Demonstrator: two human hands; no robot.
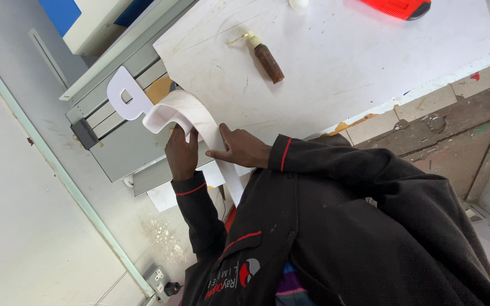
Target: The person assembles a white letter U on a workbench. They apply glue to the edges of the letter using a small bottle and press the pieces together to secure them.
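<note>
Room: pale wall (18,187) fills the left side, with a thin green strip running down it at a slant.
Wall socket: a socket with a black plug (161,281) sits low on the wall, just beside the dark sleeve.
Blue panel: a blue panel (60,11) is at the top left corner, touching a cream slab.
Grey machine: a grey metal unit (114,144) with long flat bars lies along the table's left edge.
White strip: a long, bent white sheet strip (191,113) arches over the grey machine; its far end is a flat rounded tab with a hole, and its near end runs down toward the dark jacket (341,238).
Left hand: the left hand (181,153) grips the strip just under the bend, fingers curled tight onto its edge.
Right hand: the right hand (239,148) lies on the strip just beside the left, fingers close together and thumb pointing left; whether it clamps or only presses cannot be told.
Table: a scuffed white worktop (358,62) spreads beyond the hands.
Bottle: a small brown bottle with a cream nozzle (267,61) lies on its side on the table, well apart from the hands.
Red tool: part of a red and black tool (398,7) shows at the top edge.
</note>
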